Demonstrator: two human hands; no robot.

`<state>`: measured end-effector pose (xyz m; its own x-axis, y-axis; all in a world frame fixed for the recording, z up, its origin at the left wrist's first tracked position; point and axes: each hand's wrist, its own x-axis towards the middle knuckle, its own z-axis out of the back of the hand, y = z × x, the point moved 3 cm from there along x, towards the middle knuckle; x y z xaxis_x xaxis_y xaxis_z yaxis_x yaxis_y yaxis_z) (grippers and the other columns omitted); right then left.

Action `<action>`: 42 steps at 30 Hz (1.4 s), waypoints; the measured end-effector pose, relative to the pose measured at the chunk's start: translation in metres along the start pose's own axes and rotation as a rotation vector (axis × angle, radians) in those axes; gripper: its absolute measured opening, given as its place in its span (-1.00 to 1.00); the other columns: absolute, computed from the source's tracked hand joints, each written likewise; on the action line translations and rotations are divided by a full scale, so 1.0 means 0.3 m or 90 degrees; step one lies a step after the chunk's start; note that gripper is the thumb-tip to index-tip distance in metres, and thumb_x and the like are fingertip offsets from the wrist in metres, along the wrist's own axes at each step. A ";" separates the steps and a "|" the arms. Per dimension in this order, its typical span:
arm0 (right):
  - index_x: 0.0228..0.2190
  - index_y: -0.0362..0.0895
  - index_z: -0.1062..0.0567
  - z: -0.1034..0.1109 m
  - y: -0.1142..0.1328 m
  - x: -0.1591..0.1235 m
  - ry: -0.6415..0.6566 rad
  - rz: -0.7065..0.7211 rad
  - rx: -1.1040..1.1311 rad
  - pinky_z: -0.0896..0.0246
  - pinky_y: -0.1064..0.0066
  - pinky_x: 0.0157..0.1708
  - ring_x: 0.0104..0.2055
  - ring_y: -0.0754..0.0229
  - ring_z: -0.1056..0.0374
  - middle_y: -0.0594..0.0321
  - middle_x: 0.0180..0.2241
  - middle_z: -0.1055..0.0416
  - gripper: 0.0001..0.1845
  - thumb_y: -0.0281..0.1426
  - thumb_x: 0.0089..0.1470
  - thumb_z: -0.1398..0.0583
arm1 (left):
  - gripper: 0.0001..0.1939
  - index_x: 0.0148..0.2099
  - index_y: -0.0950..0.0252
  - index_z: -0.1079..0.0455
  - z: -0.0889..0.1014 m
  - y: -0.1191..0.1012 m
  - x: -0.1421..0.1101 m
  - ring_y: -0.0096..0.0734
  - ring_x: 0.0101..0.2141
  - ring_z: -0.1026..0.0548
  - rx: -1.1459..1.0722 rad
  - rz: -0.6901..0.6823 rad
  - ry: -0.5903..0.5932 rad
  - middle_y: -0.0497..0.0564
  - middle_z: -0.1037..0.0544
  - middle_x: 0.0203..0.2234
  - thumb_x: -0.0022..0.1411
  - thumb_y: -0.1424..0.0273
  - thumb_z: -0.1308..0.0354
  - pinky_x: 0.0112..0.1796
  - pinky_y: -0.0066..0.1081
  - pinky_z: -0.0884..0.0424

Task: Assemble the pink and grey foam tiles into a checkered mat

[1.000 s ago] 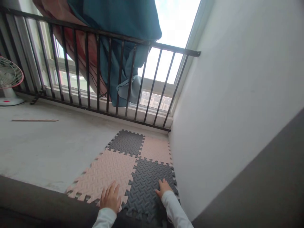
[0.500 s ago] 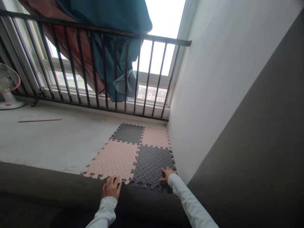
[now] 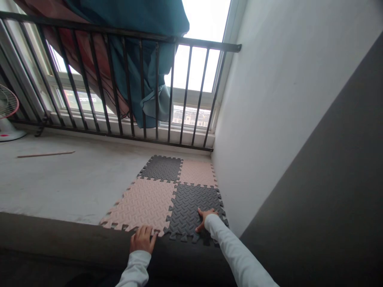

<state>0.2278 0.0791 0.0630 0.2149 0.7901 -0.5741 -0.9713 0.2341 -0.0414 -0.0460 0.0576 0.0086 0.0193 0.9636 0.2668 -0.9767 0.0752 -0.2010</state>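
Note:
Interlocking foam mats lie on the concrete floor by the white wall: a near pink tile (image 3: 142,205), a near dark grey tile (image 3: 191,205), a far dark grey tile (image 3: 161,168) and a far pink tile (image 3: 197,173). My left hand (image 3: 143,239) rests flat with fingers apart on the near edge of the pink tile. My right hand (image 3: 205,218) lies spread on the near dark grey tile, close to the wall. Both arms wear white sleeves. Neither hand holds anything.
A dark band (image 3: 60,243) crosses the near floor. A black metal railing (image 3: 125,79) stands before a window, with teal and red cloth (image 3: 140,24) hanging over it. A fan (image 3: 7,115) stands at far left, and a thin wooden stick (image 3: 44,154) lies on the floor.
The view has pulled back and tilted, so the mats sit farther away. My left hand has slid to the pink tile's near edge; my right hand stays pressed on the dark tile.

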 end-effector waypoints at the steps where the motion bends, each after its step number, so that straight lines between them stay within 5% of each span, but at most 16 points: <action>1: 0.10 0.10 0.06 0.002 0.001 0.000 -0.003 0.005 0.002 0.21 -0.13 0.01 0.16 -0.22 0.18 0.01 0.09 -0.08 0.19 -0.04 -0.60 -0.31 | -0.68 -0.21 0.24 -0.40 -0.001 0.000 0.002 -0.27 -0.17 -0.30 -0.002 0.002 0.001 0.06 -0.47 -0.22 0.12 0.31 0.14 -0.21 -0.32 -0.15; 17: 0.11 0.12 0.10 0.010 0.012 0.024 0.024 -0.027 0.007 0.09 -0.17 -0.04 0.15 -0.30 0.21 0.06 0.13 -0.01 0.25 -0.12 -0.64 -0.34 | -0.70 -0.22 0.21 -0.40 0.008 0.005 -0.002 -0.30 -0.17 -0.31 -0.012 -0.002 0.004 0.02 -0.46 -0.24 0.08 0.41 0.12 -0.20 -0.34 -0.16; 29: 0.11 0.18 0.20 -0.002 0.004 0.063 0.060 -0.036 -0.011 0.09 -0.17 -0.03 0.16 -0.29 0.25 0.09 0.15 0.04 0.36 -0.07 -0.75 -0.35 | -0.81 -0.33 0.23 -0.41 -0.060 0.030 -0.005 -0.33 -0.28 -0.34 -0.010 -0.049 -0.158 -0.01 -0.47 -0.36 0.06 0.43 0.02 -0.31 -0.38 -0.18; 42: 0.12 0.12 0.17 0.011 0.006 0.033 0.054 -0.023 -0.015 0.14 -0.14 0.00 0.15 -0.32 0.24 0.09 0.14 -0.01 0.33 -0.04 -0.70 -0.33 | -0.81 -0.32 0.20 -0.41 -0.069 0.034 -0.004 -0.33 -0.28 -0.34 -0.014 -0.057 -0.166 -0.01 -0.47 -0.37 0.04 0.42 0.02 -0.33 -0.40 -0.21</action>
<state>0.2286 0.0892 0.0598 0.2421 0.7302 -0.6390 -0.9653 0.2475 -0.0829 -0.0516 0.0624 -0.0134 0.0471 0.8546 0.5172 -0.9688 0.1653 -0.1849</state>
